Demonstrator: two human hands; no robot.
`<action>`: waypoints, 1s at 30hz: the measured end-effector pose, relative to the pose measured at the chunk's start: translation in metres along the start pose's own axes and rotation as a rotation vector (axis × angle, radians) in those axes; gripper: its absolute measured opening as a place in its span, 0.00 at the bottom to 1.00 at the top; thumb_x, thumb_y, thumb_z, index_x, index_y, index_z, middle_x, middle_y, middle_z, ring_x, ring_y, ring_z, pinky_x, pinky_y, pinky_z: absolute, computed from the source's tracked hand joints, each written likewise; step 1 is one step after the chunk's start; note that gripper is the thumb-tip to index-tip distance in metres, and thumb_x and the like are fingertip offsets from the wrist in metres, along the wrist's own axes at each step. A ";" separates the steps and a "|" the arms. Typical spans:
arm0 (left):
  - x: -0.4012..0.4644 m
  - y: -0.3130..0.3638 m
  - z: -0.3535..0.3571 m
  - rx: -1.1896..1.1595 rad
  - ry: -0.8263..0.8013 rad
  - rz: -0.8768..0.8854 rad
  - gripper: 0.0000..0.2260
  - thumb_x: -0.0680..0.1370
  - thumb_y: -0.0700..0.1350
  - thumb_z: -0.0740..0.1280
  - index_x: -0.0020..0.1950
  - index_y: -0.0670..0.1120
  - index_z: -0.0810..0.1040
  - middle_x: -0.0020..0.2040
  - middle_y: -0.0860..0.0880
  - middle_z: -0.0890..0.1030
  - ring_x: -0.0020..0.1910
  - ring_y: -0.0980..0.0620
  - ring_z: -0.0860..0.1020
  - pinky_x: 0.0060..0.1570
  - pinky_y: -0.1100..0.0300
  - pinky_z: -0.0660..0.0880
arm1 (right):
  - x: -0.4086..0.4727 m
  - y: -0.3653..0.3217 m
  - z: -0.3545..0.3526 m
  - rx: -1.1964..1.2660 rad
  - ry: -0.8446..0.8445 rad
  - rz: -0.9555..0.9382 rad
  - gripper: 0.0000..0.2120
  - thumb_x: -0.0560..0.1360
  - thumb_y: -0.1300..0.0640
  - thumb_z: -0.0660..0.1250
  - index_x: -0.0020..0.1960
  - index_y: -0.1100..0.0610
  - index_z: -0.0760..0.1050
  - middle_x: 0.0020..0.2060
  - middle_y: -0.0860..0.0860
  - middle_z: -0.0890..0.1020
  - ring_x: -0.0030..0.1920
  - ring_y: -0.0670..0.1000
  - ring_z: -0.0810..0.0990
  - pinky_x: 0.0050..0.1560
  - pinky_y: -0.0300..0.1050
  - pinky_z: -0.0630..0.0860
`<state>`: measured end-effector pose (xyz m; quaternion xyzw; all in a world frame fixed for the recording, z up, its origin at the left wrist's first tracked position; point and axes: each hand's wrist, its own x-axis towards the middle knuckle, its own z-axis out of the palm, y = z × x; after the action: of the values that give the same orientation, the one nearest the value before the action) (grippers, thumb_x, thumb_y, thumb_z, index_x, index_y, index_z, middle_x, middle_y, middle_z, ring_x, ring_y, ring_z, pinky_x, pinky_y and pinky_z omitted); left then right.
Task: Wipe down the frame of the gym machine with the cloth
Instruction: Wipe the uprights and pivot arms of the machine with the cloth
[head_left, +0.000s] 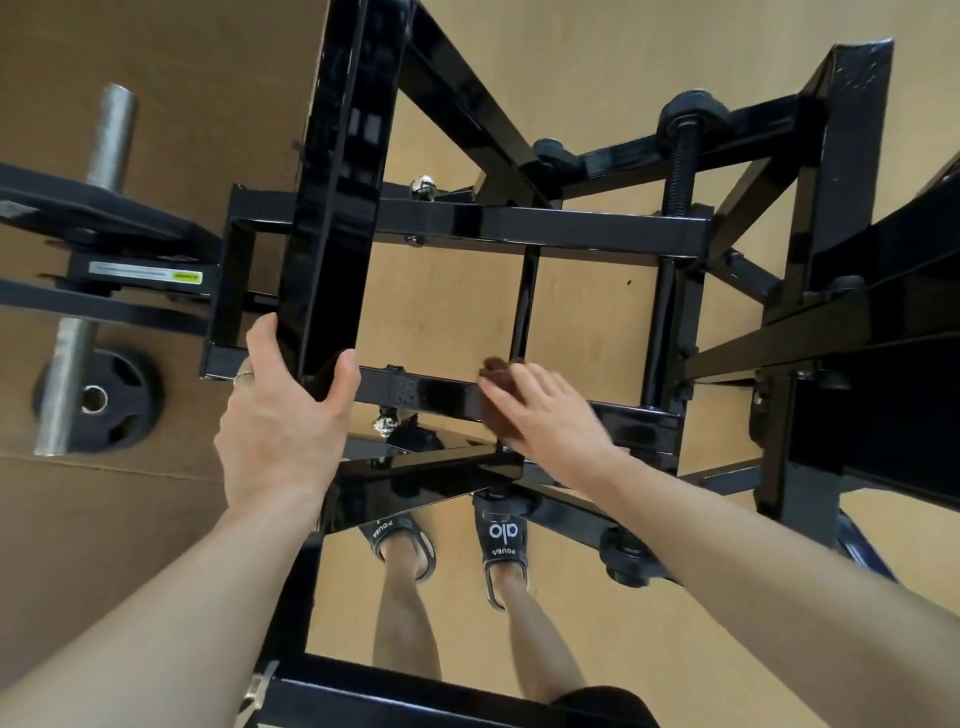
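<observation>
The gym machine's glossy black steel frame (571, 228) fills the view from above. My left hand (283, 415) grips the near end of a thick upright beam (337, 182), thumb on its right face and fingers on its left. My right hand (545, 415) presses a dark brown cloth (496, 387) against a horizontal crossbar (421, 392) just right of that beam. The cloth is mostly hidden under my fingers, and the hand looks slightly blurred.
A steel weight peg (78, 332) with black plates (98, 400) sticks out at the left. Threaded bolts with rubber stoppers (685, 119) sit at the upper right. My feet in black sandals (501, 540) stand on the tan floor (613, 62) inside the frame.
</observation>
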<state>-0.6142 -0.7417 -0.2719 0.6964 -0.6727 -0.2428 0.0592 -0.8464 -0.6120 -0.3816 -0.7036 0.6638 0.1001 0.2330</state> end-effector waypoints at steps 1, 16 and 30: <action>0.000 0.000 0.000 -0.003 -0.003 -0.006 0.31 0.80 0.65 0.63 0.76 0.51 0.60 0.59 0.36 0.79 0.54 0.33 0.79 0.50 0.40 0.76 | -0.023 0.015 -0.001 -0.016 -0.004 0.047 0.43 0.75 0.47 0.75 0.82 0.50 0.56 0.73 0.58 0.69 0.73 0.60 0.67 0.75 0.59 0.65; 0.001 -0.008 0.008 0.020 0.050 0.006 0.31 0.79 0.65 0.63 0.75 0.51 0.61 0.51 0.41 0.80 0.42 0.46 0.74 0.38 0.53 0.68 | 0.092 -0.056 0.001 -0.140 -0.127 -0.141 0.38 0.82 0.41 0.62 0.83 0.55 0.49 0.72 0.61 0.67 0.70 0.63 0.69 0.73 0.60 0.65; 0.000 -0.002 0.003 0.028 0.050 0.008 0.31 0.80 0.64 0.63 0.76 0.49 0.60 0.51 0.41 0.80 0.42 0.49 0.72 0.35 0.59 0.65 | 0.000 0.033 -0.007 -0.156 -0.128 -0.280 0.31 0.82 0.46 0.64 0.82 0.42 0.57 0.80 0.56 0.61 0.79 0.61 0.59 0.79 0.59 0.60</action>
<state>-0.6135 -0.7406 -0.2755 0.7004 -0.6772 -0.2154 0.0672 -0.8804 -0.6156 -0.3815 -0.7974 0.5331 0.1625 0.2312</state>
